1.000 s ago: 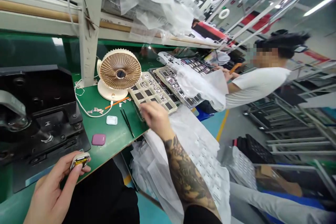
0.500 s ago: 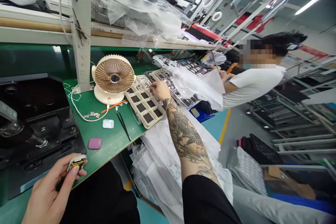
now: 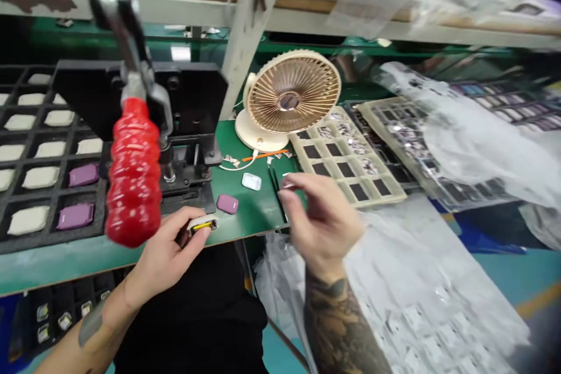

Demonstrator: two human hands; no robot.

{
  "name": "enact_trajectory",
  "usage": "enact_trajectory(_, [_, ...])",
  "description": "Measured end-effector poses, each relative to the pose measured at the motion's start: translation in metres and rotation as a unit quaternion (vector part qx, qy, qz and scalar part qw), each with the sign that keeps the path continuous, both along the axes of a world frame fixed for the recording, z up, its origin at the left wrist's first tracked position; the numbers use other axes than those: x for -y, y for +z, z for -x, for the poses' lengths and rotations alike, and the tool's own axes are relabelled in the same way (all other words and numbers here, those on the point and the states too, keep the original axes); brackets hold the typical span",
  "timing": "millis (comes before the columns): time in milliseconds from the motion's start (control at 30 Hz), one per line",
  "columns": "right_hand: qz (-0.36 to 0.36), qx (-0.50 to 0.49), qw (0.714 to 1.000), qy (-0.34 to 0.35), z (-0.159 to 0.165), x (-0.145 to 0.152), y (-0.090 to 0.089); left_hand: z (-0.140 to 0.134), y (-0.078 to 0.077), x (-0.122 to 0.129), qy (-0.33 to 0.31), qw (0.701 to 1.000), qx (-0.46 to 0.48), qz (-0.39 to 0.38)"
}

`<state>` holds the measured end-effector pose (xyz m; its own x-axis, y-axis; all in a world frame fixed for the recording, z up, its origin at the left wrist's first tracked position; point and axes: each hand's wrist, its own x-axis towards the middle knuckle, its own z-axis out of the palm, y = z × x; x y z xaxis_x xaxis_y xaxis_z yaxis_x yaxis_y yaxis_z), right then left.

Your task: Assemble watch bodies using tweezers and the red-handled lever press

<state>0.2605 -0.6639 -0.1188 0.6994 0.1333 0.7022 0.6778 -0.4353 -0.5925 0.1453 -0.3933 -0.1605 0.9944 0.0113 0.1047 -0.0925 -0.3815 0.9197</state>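
Note:
My left hand is closed round a small off-white device casing, whose open side shows a yellow part inside. My right hand, blurred by motion, is in the air over the bench's front edge with thumb and forefinger pinched. A tiny pale glint shows at those fingertips, too small to name. Between the hands a purple casing and a white cover lie on the green bench. Black tweezers rest just left of my right fingertips.
A press with a red handle stands at the left, beside a black tray of white and purple casings. Behind are a cream fan and an orange stick. A beige compartment tray holds small parts. Plastic sheets hang at the right.
My view has swung left. My right hand has come back from the compartment tray towards my left hand, fingers pinched. My left hand still holds the open casing.

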Motion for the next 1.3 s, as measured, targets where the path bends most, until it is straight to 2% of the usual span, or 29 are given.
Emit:
enact_trajectory(100, [-0.052,-0.087,0.988,0.119,0.028,-0.045,-0.018,-0.002,0.005,0.002,-0.005,0.999,0.036,0.001])
enact_trajectory(200, [-0.084,-0.139,0.972,0.170,0.036,-0.068,-0.027,-0.005,0.008,0.004,-0.014,0.999,0.051,0.010])
enact_trajectory(433, [-0.012,-0.198,0.950,0.242,0.025,-0.068,-0.010,-0.010,0.016,0.006,-0.034,0.996,0.080,0.015])
enact_trajectory(533, [-0.001,-0.206,0.949,0.238,0.026,-0.068,-0.009,-0.009,0.017,0.007,-0.036,0.996,0.075,0.011])
enact_trajectory(667, [-0.011,-0.207,0.950,0.234,0.032,-0.068,-0.016,-0.010,0.015,0.004,-0.051,0.997,0.046,0.027])
enact_trajectory(733, [0.039,-0.160,0.954,0.250,0.035,-0.067,-0.019,-0.010,0.015,0.002,-0.059,0.996,0.011,0.067])
enact_trajectory(833, [0.154,-0.047,0.955,0.251,0.035,-0.064,-0.023,-0.011,0.015,-0.003,-0.066,0.989,-0.027,0.131])
enact_trajectory(900, [0.189,0.009,0.952,0.243,0.034,-0.064,-0.025,-0.010,0.015,-0.005,-0.069,0.987,-0.031,0.142])
enact_trajectory(1000, [0.177,0.039,0.954,0.240,0.034,-0.067,-0.030,-0.009,0.012,-0.009,-0.070,0.989,-0.033,0.127])
enact_trajectory(1133, [0.143,0.027,0.965,0.218,0.043,-0.070,-0.041,-0.005,0.011,-0.013,-0.055,0.994,-0.028,0.086])
enact_trajectory(1200, [0.132,0.024,0.974,0.184,0.052,-0.065,-0.047,-0.001,0.015,-0.011,-0.022,0.995,-0.020,0.094])
enact_trajectory(1300, [0.085,-0.006,0.992,0.088,0.069,-0.039,-0.060,0.005,0.018,-0.007,0.049,0.987,-0.003,0.153])
